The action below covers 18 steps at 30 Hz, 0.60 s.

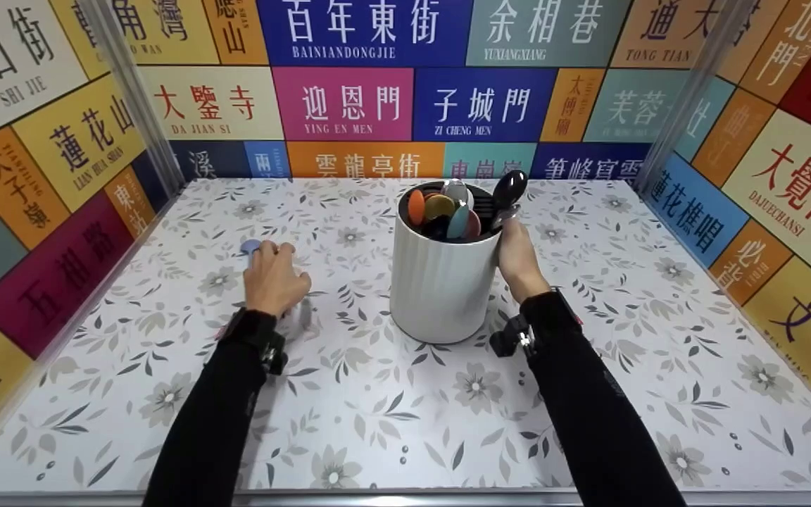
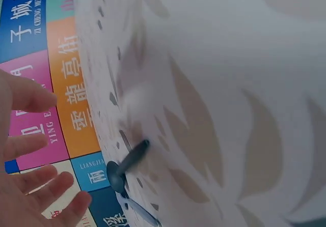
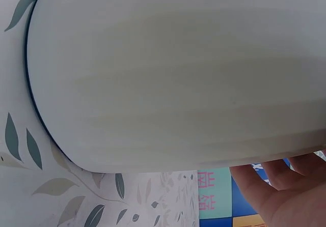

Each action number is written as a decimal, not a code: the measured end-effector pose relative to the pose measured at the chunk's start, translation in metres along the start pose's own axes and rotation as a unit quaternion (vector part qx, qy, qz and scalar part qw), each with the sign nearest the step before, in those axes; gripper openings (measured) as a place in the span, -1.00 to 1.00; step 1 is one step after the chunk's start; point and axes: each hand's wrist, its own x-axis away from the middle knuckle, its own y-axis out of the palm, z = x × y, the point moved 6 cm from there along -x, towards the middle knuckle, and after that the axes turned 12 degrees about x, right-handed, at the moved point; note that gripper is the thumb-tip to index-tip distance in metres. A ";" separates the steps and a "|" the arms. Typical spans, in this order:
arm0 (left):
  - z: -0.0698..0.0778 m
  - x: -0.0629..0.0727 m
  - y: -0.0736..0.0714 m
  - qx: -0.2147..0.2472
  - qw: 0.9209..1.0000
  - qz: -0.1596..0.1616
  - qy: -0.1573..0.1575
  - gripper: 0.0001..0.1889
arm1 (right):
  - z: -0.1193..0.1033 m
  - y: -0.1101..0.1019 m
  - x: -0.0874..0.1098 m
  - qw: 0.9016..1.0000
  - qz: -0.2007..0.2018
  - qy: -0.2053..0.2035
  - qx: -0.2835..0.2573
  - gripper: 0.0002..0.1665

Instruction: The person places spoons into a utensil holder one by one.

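Observation:
My left hand (image 1: 275, 278) hovers over the left side of the table, fingers spread and loosely bent. A blue spoon (image 1: 250, 246) shows just past its fingertips. The left wrist view has a dark teal spoon (image 2: 118, 177) lying by that blue spoon (image 2: 140, 210), both apart from the fingers. My right hand (image 1: 518, 257) grips the right side of a white ribbed utensil holder (image 1: 441, 289) near its rim, its fingers partly hidden behind the wall. Packed in the holder are several utensils, among them an orange one (image 1: 416, 207), a teal one (image 1: 457, 221) and a glossy black spoon (image 1: 510, 189).
The table (image 1: 349, 422) has a white covering with grey leaves and flowers. Panels of coloured signs (image 1: 342, 104) enclose it at the back and both sides. The holder stands upright right of centre, between the two hands.

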 end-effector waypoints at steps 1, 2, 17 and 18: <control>-0.003 0.000 0.000 -0.004 1.000 -0.005 -0.005 -0.42 | 0.000 0.000 0.000 1.000 0.001 0.000 -0.001 -0.24; -0.006 0.000 0.000 -0.007 1.000 -0.009 -0.013 -0.43 | 0.000 0.000 0.000 1.000 0.001 0.000 -0.001 -0.24; -0.032 0.003 0.010 -0.006 0.995 -0.031 -0.095 -0.54 | 0.002 -0.001 0.002 1.000 0.003 0.010 0.000 -0.21; -0.032 0.003 0.010 -0.002 0.995 -0.028 -0.095 -0.53 | 0.002 -0.001 0.001 1.000 0.002 0.010 -0.001 -0.22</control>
